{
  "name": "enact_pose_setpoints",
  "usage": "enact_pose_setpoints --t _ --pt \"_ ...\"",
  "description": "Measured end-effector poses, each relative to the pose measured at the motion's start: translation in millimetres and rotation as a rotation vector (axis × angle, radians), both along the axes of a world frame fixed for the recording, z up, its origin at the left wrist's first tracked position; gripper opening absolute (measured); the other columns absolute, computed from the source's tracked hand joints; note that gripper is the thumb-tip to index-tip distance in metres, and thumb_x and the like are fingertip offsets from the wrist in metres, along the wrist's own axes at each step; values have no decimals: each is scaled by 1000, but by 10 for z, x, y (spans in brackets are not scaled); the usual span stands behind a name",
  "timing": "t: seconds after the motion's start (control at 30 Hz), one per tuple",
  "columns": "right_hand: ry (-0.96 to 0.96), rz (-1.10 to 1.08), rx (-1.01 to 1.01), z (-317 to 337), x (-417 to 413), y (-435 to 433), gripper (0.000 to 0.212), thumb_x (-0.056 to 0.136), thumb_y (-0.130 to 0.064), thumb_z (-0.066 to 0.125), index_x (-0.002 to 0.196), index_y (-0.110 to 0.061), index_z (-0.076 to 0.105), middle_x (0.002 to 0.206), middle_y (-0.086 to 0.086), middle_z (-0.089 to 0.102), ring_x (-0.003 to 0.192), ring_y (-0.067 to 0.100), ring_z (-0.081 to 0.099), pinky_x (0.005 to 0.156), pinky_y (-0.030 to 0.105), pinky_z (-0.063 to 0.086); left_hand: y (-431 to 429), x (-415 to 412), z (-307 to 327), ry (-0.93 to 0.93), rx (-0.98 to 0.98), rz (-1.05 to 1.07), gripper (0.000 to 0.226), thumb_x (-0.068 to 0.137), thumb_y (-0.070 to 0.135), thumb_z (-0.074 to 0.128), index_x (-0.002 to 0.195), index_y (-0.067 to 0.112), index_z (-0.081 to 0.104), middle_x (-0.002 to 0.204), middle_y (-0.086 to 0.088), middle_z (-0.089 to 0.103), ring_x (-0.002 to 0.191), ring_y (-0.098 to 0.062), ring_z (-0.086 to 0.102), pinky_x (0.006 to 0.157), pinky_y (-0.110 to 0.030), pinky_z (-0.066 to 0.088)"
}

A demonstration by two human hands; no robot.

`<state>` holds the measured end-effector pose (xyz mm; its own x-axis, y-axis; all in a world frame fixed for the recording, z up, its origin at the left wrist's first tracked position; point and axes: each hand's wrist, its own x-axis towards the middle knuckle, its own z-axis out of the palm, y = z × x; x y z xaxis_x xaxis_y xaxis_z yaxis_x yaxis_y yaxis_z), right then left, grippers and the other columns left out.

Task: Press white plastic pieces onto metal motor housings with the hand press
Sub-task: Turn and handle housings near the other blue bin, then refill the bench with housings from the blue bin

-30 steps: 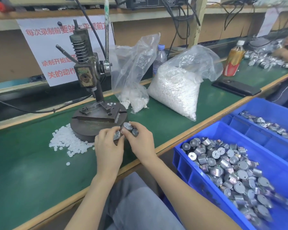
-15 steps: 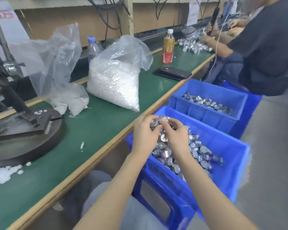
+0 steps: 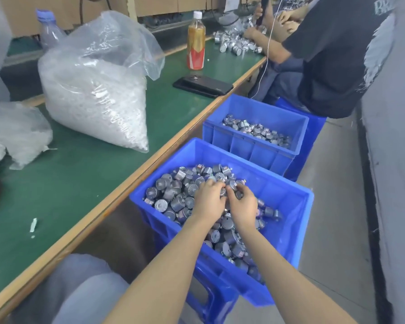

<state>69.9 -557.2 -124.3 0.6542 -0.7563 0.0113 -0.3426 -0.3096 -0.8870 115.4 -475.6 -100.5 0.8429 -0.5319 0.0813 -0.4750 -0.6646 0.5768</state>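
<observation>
Lettering on the neighbour's dark shirt is cut off; the red label on the bottle is unreadable. Grey, round metal motor housings fill the near blue bin, where left hand and right hand clutch several together.

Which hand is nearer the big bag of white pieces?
Left. The left hand is in the near bin, on the side toward the bag; the right hand is beside it, farther off.
</observation>
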Motion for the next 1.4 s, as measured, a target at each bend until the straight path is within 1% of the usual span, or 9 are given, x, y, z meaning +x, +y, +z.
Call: enact_pose_setpoints --t 0.2,0.4,0.53,0.67,0.9,1.03,1.17,1.3,1.4 --pt "115 206 -214 -351 -27 7 37 99 -14 35 134 -8 43 136 10 43 127 21 35 96 25 32 63 5 -188 -127 208 -73 46 98 31 40 140 14 35 151 -8 24 142 -21 13 114 -36 9" --pt "113 79 -152 -248 -73 59 45 101 -27 33 143 -10 32 151 10 27 140 22 20 115 36 14 226 -115 -259 -116 373 -198 53 101 38 17 149 23 0 157 -3 0 144 -17 -8 115 -38 -13" --pt "-88 140 -190 167 21 424 40 100 -21 36 137 -8 41 144 12 37 136 22 26 111 27 12 472 -3 85 -70 171 -121 49 101 29 23 148 22 11 157 -2 11 144 -14 5 117 -34 0" --pt "-394 325 -136 856 265 1145 34 98 -18 38 127 -7 50 124 8 50 117 10 39 101 16 24 1075 106 832 -24 -175 -13 38 99 18 35 135 13 44 139 -8 44 126 -24 44 105 -39 34" --pt "-725 863 59 1651 188 3101 22 93 -10 40 110 -17 53 103 -10 50 101 -6 43 88 2 30 3171 -348 1780 -298 -189 467 24 92 10 47 111 11 61 105 -2 57 101 -18 52 87 -25 38" --pt "-635 1257 27 1634 -26 4139 31 95 -9 44 126 -9 49 115 1 49 98 -3 43 84 3 31 4434 -889 2153 -399 -42 791 19 91 9 49 97 12 67 88 4 50 78 -10 48 69 -20 32" --pt "-463 1569 -177 1415 -192 4958 35 94 -8 45 129 -9 47 124 7 50 109 13 49 90 13 32 5428 -1491 2530 -521 -26 1204 20 88 8 50 94 11 68 87 0 54 82 -16 50 69 -22 31" --pt "-425 1628 -501 1133 -183 5243 30 92 -7 46 121 -7 57 116 9 57 109 24 53 90 24 34 6211 -1976 2672 -396 104 1513 24 88 10 44 95 7 67 89 -8 61 87 -26 56 69 -31 38" --pt "-458 1496 -389 1066 -169 5190 21 88 -3 51 103 -7 65 100 6 64 96 25 59 79 23 35 6663 -2208 2540 -52 224 1558 21 93 14 43 83 4 58 87 -15 60 83 -28 52 65 -34 39"
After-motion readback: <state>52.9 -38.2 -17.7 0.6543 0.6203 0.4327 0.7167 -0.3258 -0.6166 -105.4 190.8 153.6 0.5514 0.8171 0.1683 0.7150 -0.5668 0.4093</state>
